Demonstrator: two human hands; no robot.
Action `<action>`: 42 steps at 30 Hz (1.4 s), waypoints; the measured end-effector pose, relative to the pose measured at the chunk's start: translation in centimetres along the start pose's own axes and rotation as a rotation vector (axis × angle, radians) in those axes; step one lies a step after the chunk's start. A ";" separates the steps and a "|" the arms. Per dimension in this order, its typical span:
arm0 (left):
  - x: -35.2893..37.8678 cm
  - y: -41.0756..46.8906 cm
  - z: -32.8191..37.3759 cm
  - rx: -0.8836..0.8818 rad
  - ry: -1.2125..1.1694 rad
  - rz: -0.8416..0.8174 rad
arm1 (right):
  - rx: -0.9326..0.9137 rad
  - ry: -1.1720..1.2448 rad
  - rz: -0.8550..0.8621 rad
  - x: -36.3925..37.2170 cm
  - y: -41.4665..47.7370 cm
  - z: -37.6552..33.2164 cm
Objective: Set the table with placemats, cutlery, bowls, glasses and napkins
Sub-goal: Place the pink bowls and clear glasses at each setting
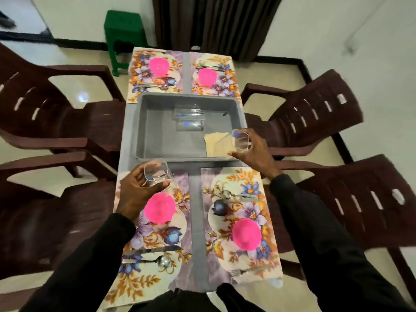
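My left hand (137, 192) grips a clear glass (156, 171) above the far end of the near left floral placemat (155, 239). Over the grey tub's near right corner, my right hand (254, 152) holds a second clear glass (240, 140). The grey tub (157, 145) in the middle of the table holds two more glasses (189, 119) lying down and folded beige napkins (217, 144). A pink bowl sits on each placemat: near left (159, 207), near right (246, 234), far left (158, 66), far right (207, 77). Cutlery (150, 255) lies on the mats.
Dark brown plastic chairs stand on both sides of the narrow table, two at the left (45, 122) and two at the right (315, 118). A green stool (123, 34) and a dark curtain (213, 21) are beyond the table's far end.
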State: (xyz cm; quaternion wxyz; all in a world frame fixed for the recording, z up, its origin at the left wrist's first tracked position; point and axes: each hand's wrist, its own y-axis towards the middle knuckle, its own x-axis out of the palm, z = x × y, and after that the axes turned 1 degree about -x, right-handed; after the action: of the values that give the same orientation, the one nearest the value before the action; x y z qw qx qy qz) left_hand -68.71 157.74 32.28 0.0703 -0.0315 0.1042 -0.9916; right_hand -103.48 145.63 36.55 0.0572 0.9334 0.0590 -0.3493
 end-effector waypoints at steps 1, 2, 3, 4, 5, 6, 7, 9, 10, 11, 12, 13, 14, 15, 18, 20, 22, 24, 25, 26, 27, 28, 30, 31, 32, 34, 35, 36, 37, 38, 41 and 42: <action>0.2 -0.6 0.2 0.010 -0.011 -0.023 | 0.018 -0.011 0.015 -1.1 -1.8 -0.3; 0.2 -1.1 0.3 0.016 -0.017 -0.047 | 0.038 -0.013 0.022 -1.9 -3.5 -0.6; 0.3 -1.6 0.4 0.017 -0.020 -0.068 | 0.060 -0.008 0.024 -2.4 -5.1 -0.8; 0.3 -2.0 0.4 0.017 -0.019 -0.083 | 0.072 -0.011 0.030 -2.9 -6.6 -0.8; 0.3 -2.5 0.3 0.016 -0.020 -0.092 | 0.083 -0.020 0.045 -3.1 -7.8 -0.5; 0.2 -2.9 0.3 0.016 -0.021 -0.100 | 0.092 -0.044 0.062 -3.3 -9.1 -0.1; 0.1 -3.3 0.2 0.009 -0.023 -0.108 | 0.107 -0.065 0.068 -3.3 -10.1 0.3; 0.2 -4.2 0.2 0.000 -0.014 -0.123 | 0.144 -0.078 0.076 -3.3 -11.6 1.7; 0.3 -4.7 0.2 -0.002 -0.009 -0.131 | 0.159 -0.080 0.081 -3.2 -12.0 2.4; 0.4 -5.2 0.1 -0.007 -0.003 -0.132 | 0.167 -0.092 0.085 -3.1 -12.3 3.3; 0.5 -5.6 0.0 -0.017 0.005 -0.132 | 0.172 -0.118 0.079 -2.9 -12.5 4.0; 0.6 -5.9 -0.2 -0.029 0.018 -0.127 | 0.187 -0.131 0.072 -2.7 -12.6 4.9; 0.6 -6.1 -0.4 -0.042 0.025 -0.125 | 0.207 -0.143 0.062 -2.3 -12.6 5.8; 0.7 -6.3 -0.5 -0.052 0.030 -0.121 | 0.226 -0.157 0.053 -1.9 -12.5 6.8; 1.4 -6.9 -1.0 -0.053 0.074 -0.076 | 0.260 -0.159 0.026 -0.6 -11.8 9.3; 1.8 -7.5 -1.4 -0.066 0.072 -0.046 | 0.273 -0.161 0.003 0.3 -11.3 10.5; 2.3 -8.0 -1.7 -0.067 0.074 -0.031 | 0.259 -0.174 -0.010 0.9 -10.9 11.6; 2.8 -8.4 -1.8 -0.062 0.085 -0.008 | 0.246 -0.168 -0.031 1.4 -10.6 12.3; 3.1 -8.7 -1.9 -0.061 0.089 0.002 | 0.243 -0.168 -0.039 1.5 -10.5 12.6; 3.3 -9.1 -2.0 -0.062 0.091 0.010 | 0.237 -0.166 -0.053 1.5 -10.4 12.9; 3.5 -9.5 -2.0 -0.068 0.093 0.018 | 0.230 -0.165 -0.062 1.5 -10.3 13.2; 3.8 -9.9 -2.0 -0.067 0.099 0.023 | 0.218 -0.171 -0.073 1.4 -10.2 13.5; 4.1 -10.5 -2.0 -0.059 0.120 0.036 | 0.213 -0.169 -0.095 1.3 -9.8 14.0; 4.3 -10.7 -2.0 -0.053 0.132 0.045 | 0.215 -0.164 -0.103 1.2 -9.6 14.2; 4.4 -10.9 -2.0 -0.045 0.146 0.057 | 0.212 -0.166 -0.109 1.0 -9.4 14.2; 4.7 -11.1 -2.1 -0.038 0.167 0.075 | 0.198 -0.176 -0.119 0.9 -9.1 14.2; 4.8 -11.1 -2.1 -0.041 0.172 0.080 | 0.197 -0.177 -0.130 1.0 -9.0 14.1; 5.0 -11.2 -2.1 -0.042 0.174 0.086 | 0.190 -0.181 -0.141 1.0 -8.9 14.2; 5.1 -11.3 -2.1 -0.043 0.176 0.091 | 0.191 -0.184 -0.153 1.0 -8.9 14.2; 5.2 -11.4 -2.1 -0.043 0.182 0.095 | 0.195 -0.193 -0.166 1.0 -8.9 14.3; 5.4 -11.6 -2.2 -0.046 0.191 0.104 | 0.214 -0.188 -0.182 0.9 -9.0 14.8; 5.5 -11.6 -2.3 -0.049 0.187 0.104 | 0.212 -0.186 -0.183 0.8 -9.0 14.9</action>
State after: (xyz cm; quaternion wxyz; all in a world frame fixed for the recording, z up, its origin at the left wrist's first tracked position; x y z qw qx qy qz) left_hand -75.86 168.69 32.71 0.1108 0.0647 0.1361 -0.9824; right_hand -113.87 152.40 24.31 -0.0686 0.8886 0.1008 -0.4422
